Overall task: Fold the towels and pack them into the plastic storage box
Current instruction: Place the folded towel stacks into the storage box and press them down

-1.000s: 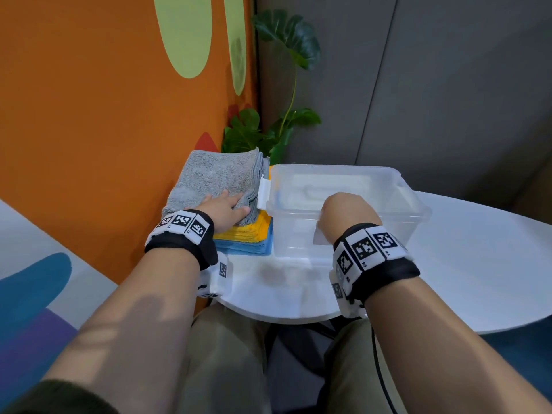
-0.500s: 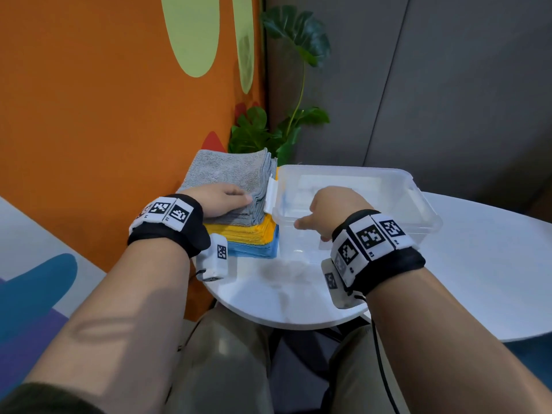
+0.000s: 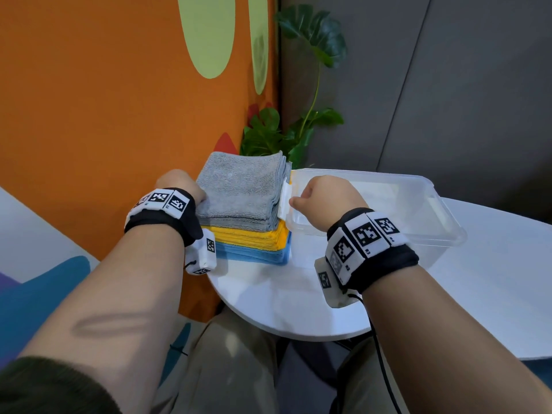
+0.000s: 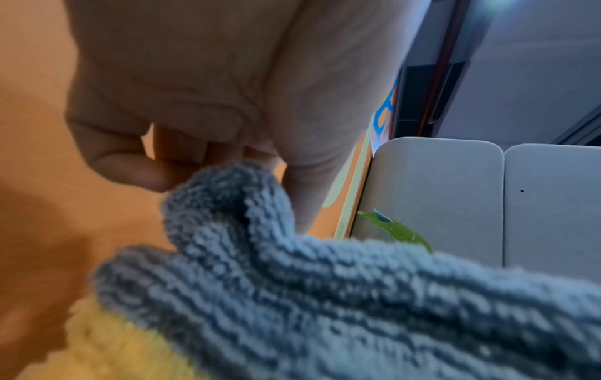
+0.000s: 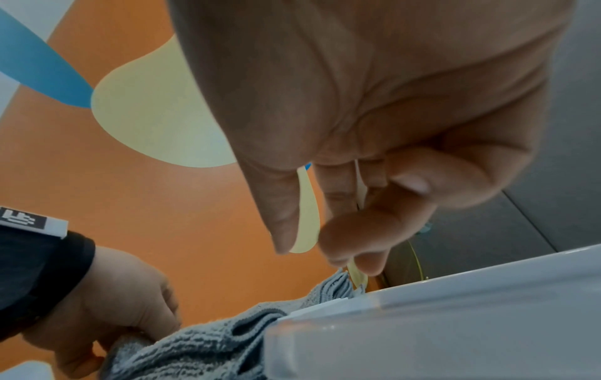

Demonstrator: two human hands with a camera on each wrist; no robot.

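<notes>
Since a second ago the left hand (image 3: 179, 186) has slid off the top of the grey towels (image 3: 242, 189) to their left edge, and the right hand (image 3: 325, 195) has left the front wall of the plastic storage box (image 3: 418, 204) for its left end, by the white latch (image 3: 283, 201).

Left grip: in the right wrist view the fingers (image 5: 136, 326) curl round the corner of the top grey towel (image 5: 182, 354), pinching it. In the left wrist view that corner bunches up in a fold against the hand; the thumb side is blurred, so how many layers it has cannot be told.

Right grip: fingers loosely curled, fingertips (image 5: 354, 246) hanging above the box rim and the near edge of the grey stack. They look to be holding nothing, though contact with the latch cannot be confirmed from the head view.

Stack: grey towels on top, yellow towels (image 3: 251, 237) under them, blue towels (image 3: 254, 255) at the bottom, all folded square, sitting at the left edge of the round white table (image 3: 283, 300). The stack touches the left end of the box.

Box: clear, lid off, upright on the table to the right of the stack. No towel visible inside.

Behind: orange wall (image 3: 104, 115) at left, green plant (image 3: 298, 130) in the corner, grey panels (image 3: 448, 85) at right. Black wristbands with printed markers on both wrists.
</notes>
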